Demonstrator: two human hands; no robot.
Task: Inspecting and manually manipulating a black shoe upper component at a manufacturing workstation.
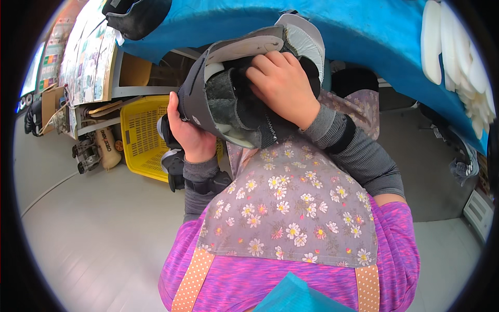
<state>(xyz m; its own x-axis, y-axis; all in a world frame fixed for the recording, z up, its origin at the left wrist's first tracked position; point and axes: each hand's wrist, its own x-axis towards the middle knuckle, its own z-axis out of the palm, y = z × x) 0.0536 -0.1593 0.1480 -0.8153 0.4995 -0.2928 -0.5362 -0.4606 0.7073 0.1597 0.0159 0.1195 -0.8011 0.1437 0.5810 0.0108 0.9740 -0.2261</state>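
A dark grey shoe upper (pixel 221 96), with a grey tongue-like flap and a black fuzzy lining, is tilted above my lap with its opening toward me. My left hand (pixel 193 136) holds it from the left side, thumb upright along the outside; the other fingers are mostly hidden beneath it. My right hand (pixel 286 86) reaches into the opening with its fingers curled down on the black lining, fingertips out of sight. A pale padded piece (pixel 306 39) with a white inner face sticks up at the far end.
A blue-covered table (pixel 364 26) spans the far side, bearing a black shoe piece (pixel 139 18) at left and stacked white insole-shaped pieces (pixel 452 47) at right. On the floor at left stands a yellow basket (pixel 143 132), near dark shoes (pixel 174 166) and a beige foot-shaped object (pixel 107 148).
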